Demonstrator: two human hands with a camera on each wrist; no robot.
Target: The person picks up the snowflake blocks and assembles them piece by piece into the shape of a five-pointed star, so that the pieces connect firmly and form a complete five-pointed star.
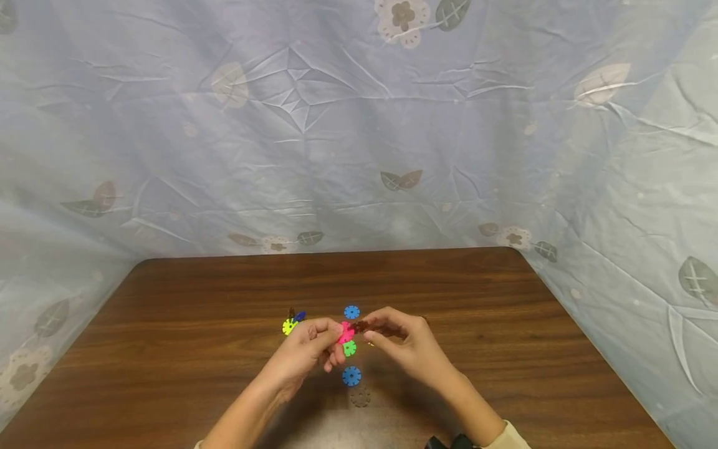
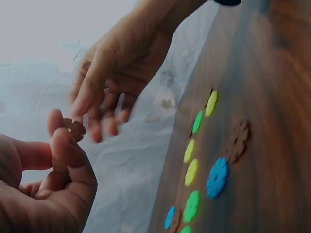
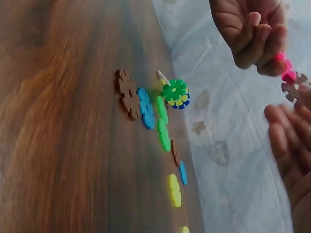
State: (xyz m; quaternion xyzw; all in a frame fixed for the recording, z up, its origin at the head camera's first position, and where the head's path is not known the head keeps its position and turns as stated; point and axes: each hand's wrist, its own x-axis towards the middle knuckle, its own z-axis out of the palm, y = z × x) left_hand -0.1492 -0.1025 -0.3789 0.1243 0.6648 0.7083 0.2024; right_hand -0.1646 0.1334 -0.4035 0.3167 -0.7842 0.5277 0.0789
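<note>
Centrally, pink disc (image 1: 346,333) meets brown disc (image 1: 360,326), lower centre of frame | left hand's (image 1: 308,346) grip pinched on pink | right hand's (image 1: 414,349) grip at brown, clamped or not unclear | blue disc (image 1: 351,376) below, on bench (image 1: 224,287)

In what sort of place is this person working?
Probably a small indoor tabletop workspace, perhaps a screened-off booth. A dark wood-grain table has pale, creased fabric with leaf and flower prints around its far edge and sides, and small notched discs lie on it.
</note>
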